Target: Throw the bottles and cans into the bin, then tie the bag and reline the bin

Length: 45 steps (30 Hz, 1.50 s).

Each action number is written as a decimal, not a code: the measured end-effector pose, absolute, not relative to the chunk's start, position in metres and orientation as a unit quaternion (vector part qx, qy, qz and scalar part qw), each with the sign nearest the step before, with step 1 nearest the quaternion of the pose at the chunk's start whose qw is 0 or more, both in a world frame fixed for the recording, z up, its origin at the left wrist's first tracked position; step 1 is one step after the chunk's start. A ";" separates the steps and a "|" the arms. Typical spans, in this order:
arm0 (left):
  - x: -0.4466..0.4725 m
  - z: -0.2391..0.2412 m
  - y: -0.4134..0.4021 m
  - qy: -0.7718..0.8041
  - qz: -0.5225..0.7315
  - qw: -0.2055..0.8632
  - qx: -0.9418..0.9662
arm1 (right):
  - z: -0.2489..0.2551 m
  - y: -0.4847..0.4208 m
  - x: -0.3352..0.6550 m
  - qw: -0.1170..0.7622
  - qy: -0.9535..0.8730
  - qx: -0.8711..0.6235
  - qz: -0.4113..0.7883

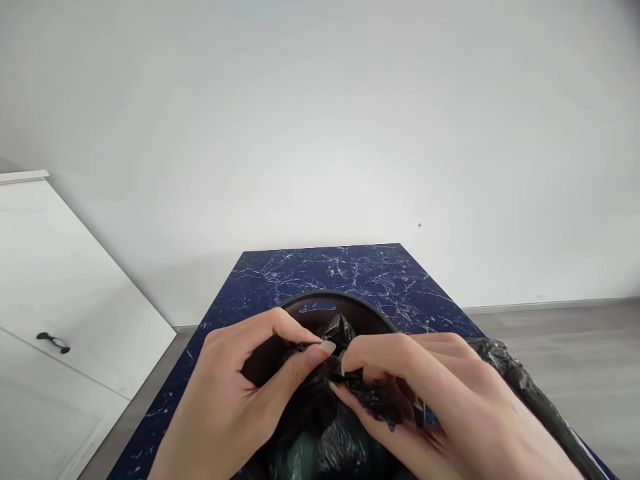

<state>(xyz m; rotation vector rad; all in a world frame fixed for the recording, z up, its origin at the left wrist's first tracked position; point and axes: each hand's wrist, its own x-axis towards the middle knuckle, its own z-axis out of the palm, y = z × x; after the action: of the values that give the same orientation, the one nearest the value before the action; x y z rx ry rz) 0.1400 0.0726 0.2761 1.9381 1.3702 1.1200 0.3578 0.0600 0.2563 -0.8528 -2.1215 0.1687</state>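
A black plastic bag (345, 440) sits inside a dark round bin (350, 297) with a slot handle in its far wall. Something greenish shows faintly through the thin plastic. My left hand (250, 380) pinches the gathered top of the bag between thumb and forefinger. Close against it, my right hand (425, 387) grips another bunched part of the same plastic, thumb and fingers closed. Crumpled ends stick out between and below my fingertips. My hands hide much of the bin's near side.
The bin stands on a blue marble-patterned table (345, 270) against a white wall (320, 133). More crumpled black plastic (520, 380) lies along the table's right edge. A white cabinet (65, 287) with a black handle (53, 343) stands at left. Grey flooring (565, 353) shows at right.
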 end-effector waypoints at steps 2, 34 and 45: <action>0.137 0.276 0.074 0.524 0.410 0.226 0.712 | 0.256 0.062 0.358 0.414 -0.843 -0.337 0.071; 0.084 0.270 0.121 0.619 0.316 0.055 0.717 | 0.251 0.066 0.379 0.313 -0.865 -0.390 0.048; 0.059 0.270 0.131 0.660 0.327 0.030 0.676 | 0.253 0.063 0.393 0.267 -0.841 -0.453 0.126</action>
<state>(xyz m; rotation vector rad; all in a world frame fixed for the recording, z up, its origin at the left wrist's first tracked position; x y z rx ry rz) 0.0592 0.1313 0.2701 2.0836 2.0339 1.0084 0.3929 0.0633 0.2534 -1.2224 -2.2697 0.3405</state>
